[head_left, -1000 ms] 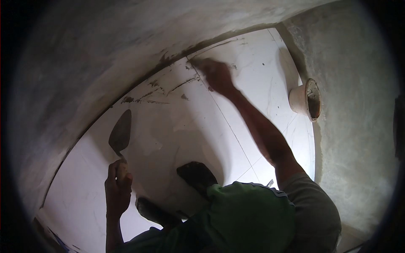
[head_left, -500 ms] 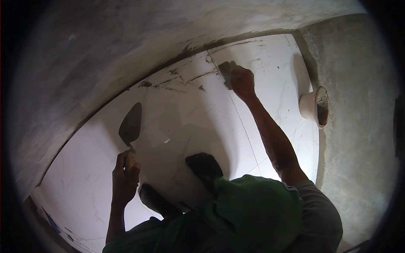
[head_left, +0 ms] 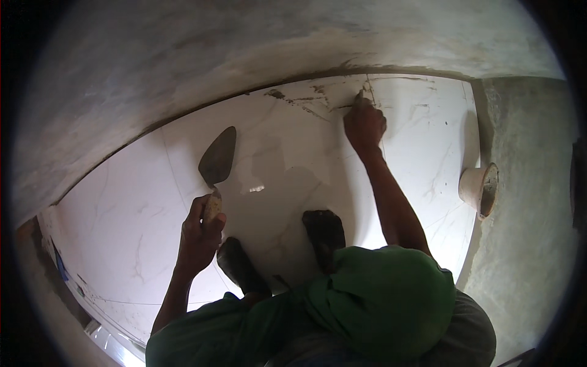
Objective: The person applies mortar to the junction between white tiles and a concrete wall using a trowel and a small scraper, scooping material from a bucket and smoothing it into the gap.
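My left hand (head_left: pixel 199 235) is closed round the wooden handle of a trowel (head_left: pixel 217 153), its dark pointed blade held over the white marble-patterned tile floor (head_left: pixel 272 153). My right hand (head_left: pixel 365 128) is closed on a small grey flat tool, mostly hidden by the fingers, against the tiles at a joint near the far wall. Dark smears of mortar (head_left: pixel 293 100) lie on the tiles left of that hand. My two dark-shod feet (head_left: pixel 324 238) show between my arms.
A bare cement wall (head_left: pixel 244 49) runs along the far edge, and another (head_left: pixel 526 153) stands on the right. A beige pot with cement residue (head_left: pixel 472 186) lies near the right wall. Blue objects (head_left: pixel 61 266) lie at the left edge.
The view has shifted, showing more floor on the left. My right hand has moved over the joint, and the grey tool is now less visible. My left hand still holds the trowel.
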A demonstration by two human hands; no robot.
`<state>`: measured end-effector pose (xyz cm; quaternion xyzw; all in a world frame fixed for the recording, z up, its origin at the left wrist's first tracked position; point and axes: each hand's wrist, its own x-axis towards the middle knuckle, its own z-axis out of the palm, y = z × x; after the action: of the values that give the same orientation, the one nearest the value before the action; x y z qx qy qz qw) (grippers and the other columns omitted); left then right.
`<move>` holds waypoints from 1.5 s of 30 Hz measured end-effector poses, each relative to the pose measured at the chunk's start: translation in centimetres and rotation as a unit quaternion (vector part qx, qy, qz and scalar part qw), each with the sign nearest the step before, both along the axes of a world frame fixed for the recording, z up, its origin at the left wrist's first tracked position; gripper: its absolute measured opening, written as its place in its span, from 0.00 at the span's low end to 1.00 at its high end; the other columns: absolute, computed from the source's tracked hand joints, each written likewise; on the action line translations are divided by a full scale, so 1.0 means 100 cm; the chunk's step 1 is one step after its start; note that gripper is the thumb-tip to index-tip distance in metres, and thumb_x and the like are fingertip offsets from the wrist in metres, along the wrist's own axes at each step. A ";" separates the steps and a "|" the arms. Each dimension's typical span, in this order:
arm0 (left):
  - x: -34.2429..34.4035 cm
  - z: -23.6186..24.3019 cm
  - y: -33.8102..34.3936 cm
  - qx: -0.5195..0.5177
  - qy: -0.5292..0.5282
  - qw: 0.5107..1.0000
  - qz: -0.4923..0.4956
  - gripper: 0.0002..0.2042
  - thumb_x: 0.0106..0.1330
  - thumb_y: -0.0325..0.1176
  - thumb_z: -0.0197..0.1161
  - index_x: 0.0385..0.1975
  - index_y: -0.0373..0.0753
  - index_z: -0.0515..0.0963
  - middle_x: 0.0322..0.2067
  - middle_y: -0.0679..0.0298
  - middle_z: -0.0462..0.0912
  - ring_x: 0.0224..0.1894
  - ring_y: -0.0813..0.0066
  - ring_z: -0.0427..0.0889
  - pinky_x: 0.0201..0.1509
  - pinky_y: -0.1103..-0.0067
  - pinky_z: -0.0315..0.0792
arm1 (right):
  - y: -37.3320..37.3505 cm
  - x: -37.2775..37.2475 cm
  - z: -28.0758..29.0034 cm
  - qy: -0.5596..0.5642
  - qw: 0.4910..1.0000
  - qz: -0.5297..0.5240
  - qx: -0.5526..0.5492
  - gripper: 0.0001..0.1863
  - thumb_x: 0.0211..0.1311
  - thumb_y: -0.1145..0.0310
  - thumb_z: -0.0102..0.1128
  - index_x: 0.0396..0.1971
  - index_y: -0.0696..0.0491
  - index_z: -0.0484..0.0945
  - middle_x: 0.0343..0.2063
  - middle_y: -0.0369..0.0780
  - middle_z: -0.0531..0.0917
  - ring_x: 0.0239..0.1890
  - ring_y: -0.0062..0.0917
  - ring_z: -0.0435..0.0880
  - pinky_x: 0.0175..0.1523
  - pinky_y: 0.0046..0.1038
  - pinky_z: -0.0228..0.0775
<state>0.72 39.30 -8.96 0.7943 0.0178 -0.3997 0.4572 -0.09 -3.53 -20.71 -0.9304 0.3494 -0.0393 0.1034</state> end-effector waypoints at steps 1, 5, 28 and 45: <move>0.000 -0.001 0.001 0.000 0.000 1.000 0.005 0.23 0.78 0.42 0.63 0.64 0.34 0.72 0.32 0.62 0.80 0.24 0.79 0.75 0.29 0.74 0.73 | 0.014 0.009 -0.003 0.004 1.000 -0.008 -0.022 0.14 0.73 0.62 0.54 0.39 0.57 0.84 0.31 0.53 0.89 0.38 0.52 0.91 0.49 0.53 0.81; -0.001 0.008 0.009 -0.005 -0.004 1.000 0.020 0.22 0.77 0.40 0.64 0.64 0.34 0.72 0.31 0.62 0.80 0.24 0.79 0.76 0.29 0.74 0.74 | 0.106 0.060 0.009 0.012 0.994 0.070 0.085 0.15 0.71 0.62 0.55 0.38 0.59 0.83 0.33 0.54 0.89 0.40 0.54 0.90 0.51 0.54 0.81; -0.016 0.008 0.060 -0.026 0.001 0.998 0.059 0.19 0.82 0.39 0.60 0.64 0.33 0.71 0.32 0.68 0.76 0.22 0.85 0.73 0.25 0.81 0.71 | 0.102 0.063 -0.057 -0.150 0.865 0.466 -0.114 0.32 0.58 0.74 0.70 0.66 0.47 0.80 0.69 0.39 0.81 0.74 0.37 0.76 0.72 0.42 0.77; -0.013 0.004 0.038 -0.219 0.183 0.947 0.148 0.14 0.82 0.36 0.57 0.59 0.36 0.74 0.39 0.65 0.78 0.26 0.82 0.74 0.28 0.79 0.71 | 0.100 0.006 0.067 0.003 0.908 0.206 0.365 0.08 0.73 0.69 0.66 0.38 0.54 0.91 0.29 0.31 0.89 0.32 0.22 0.86 0.44 0.29 0.77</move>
<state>-0.59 43.06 -8.59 0.5764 0.1310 -0.4600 0.6626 0.49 6.42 -13.99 -0.8791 0.1407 0.1160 0.4405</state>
